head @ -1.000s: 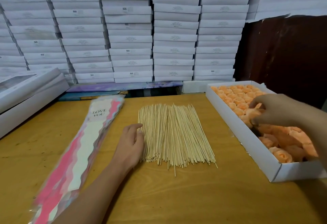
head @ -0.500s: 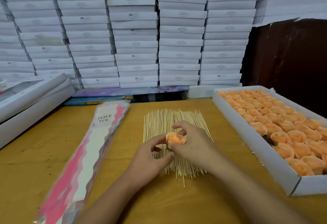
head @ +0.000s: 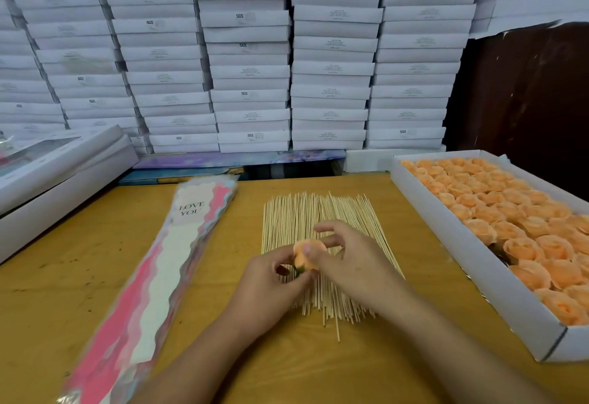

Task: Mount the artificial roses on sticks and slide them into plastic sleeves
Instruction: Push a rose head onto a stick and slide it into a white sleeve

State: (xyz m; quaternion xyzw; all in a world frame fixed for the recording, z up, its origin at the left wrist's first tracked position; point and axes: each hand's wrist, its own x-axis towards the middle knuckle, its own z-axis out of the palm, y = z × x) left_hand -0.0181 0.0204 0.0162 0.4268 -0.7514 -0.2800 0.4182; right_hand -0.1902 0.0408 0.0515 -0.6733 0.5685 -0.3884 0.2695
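**One rose in hand, no stick in it yet**

I hold a single peach artificial rose [head: 305, 255] between both hands, above the spread of bamboo sticks [head: 322, 244] on the yellow wooden table [head: 95, 263]. My right hand [head: 347, 263] pinches the bloom, thumb pressed on its petals and the other fingers fanned loosely above. My left hand [head: 274, 279] curls in below, fingertips closed at the rose's green base; whether they also pinch a stick there, I cannot tell, since the hands hide it.

I judge this to be the mounting step, at its very beginning: the white tray of roses [head: 471, 263] to my right looks nearly full, and the stack of "LOVE YOU" plastic sleeves [head: 153, 279] lies to my left, apart from my hands.

The next move calls for a stick lined up with the centre of the base and pushed straight in, while my right hand steadies the bloom without crushing the soft petals. A stick going in off centre could come out through the side of the bloom.
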